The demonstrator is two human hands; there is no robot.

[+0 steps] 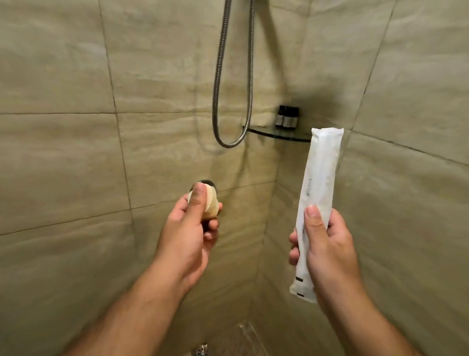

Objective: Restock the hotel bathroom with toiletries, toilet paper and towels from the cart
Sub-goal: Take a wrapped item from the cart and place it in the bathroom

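Observation:
My left hand is raised in front of the shower wall, closed around a small round cream-coloured soap with my thumb across its top. My right hand grips the lower half of a long white sealed toiletry packet, held upright and tilted slightly right. In the tiled corner a glass corner shelf carries two small dark bottles against the wall. The top of the packet covers the shelf's right end.
A metal shower hose hangs in a loop down the beige tiled wall left of the shelf. A round metal fitting sits on the wall behind the soap. A floor drain lies at the bottom.

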